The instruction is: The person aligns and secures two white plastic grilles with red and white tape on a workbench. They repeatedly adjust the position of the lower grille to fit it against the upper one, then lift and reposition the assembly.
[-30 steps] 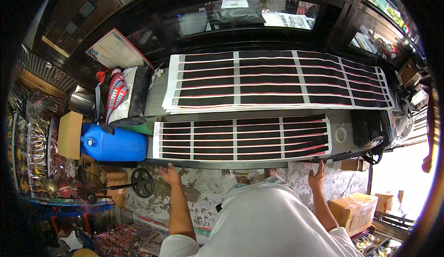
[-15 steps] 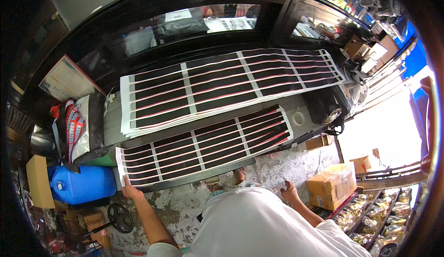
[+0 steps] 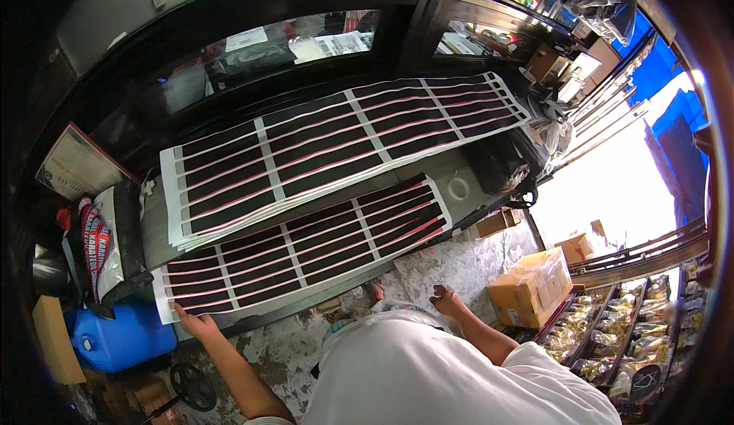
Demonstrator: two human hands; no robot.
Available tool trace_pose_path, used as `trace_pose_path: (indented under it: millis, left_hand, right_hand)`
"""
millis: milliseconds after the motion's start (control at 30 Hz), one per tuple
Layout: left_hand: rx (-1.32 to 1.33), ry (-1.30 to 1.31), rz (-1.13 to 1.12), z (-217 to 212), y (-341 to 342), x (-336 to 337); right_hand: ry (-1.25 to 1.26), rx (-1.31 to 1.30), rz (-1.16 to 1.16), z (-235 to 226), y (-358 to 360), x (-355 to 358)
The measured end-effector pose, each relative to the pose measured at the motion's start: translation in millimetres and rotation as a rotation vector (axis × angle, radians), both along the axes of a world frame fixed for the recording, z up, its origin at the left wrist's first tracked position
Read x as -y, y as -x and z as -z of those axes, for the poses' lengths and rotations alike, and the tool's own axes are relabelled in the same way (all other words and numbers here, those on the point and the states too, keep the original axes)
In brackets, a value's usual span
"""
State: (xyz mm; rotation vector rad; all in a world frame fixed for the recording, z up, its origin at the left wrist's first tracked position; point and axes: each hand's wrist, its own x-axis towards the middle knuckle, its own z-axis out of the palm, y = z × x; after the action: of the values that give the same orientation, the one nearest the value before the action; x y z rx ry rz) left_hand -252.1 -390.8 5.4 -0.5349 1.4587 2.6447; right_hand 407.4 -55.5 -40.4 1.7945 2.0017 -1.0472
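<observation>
A long sheet (image 3: 294, 261) printed with black panels and thin red and white stripes lies along the near side of the grey table. At its near left corner, my left hand (image 3: 197, 324) pinches the white edge, with the fingers partly hidden. My right hand (image 3: 449, 303) is raised over the floor, right of my body and apart from the sheet. Its fingers are curled, and whatever they hold is too small to make out. Behind the near sheet, a stack of larger sheets (image 3: 313, 150) with the same pattern covers the far side of the table.
A blue jerrycan (image 3: 126, 337) stands left of the table, near a black handwheel (image 3: 193, 387). A taped cardboard box (image 3: 529, 287) sits to the right, beside racks of small bagged items (image 3: 604, 326). A roll of tape (image 3: 458, 189) lies on the table's right end.
The view has turned, so the scene sits further left and the right-hand racks show more. My left hand stays at the sheet's corner; my right hand stays raised with its fingers curled.
</observation>
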Motion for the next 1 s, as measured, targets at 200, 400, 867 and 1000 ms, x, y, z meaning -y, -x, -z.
trace_pose_path:
  millis: [200, 400, 867, 1000]
  left_hand:
    - [-0.097, -0.141, 0.0, 34.3, 29.9, 45.4]
    - [-0.062, -0.022, -0.061, 22.0, 42.2, 95.8]
    - [0.026, 1.726, -0.393, 75.1, -128.2, 8.8]
    - [-0.902, 1.496, 0.294, 15.9, -304.7, -203.8]
  right_hand:
    - [-0.043, -0.161, 0.089, -5.9, 14.7, -15.2]
    - [-0.344, -0.287, 0.007, -22.7, 31.4, -65.3]
    - [-0.581, -0.593, -0.292, -35.0, 59.5, -198.1]
    - [-0.538, -0.708, -0.495, -34.4, 47.6, -218.2]
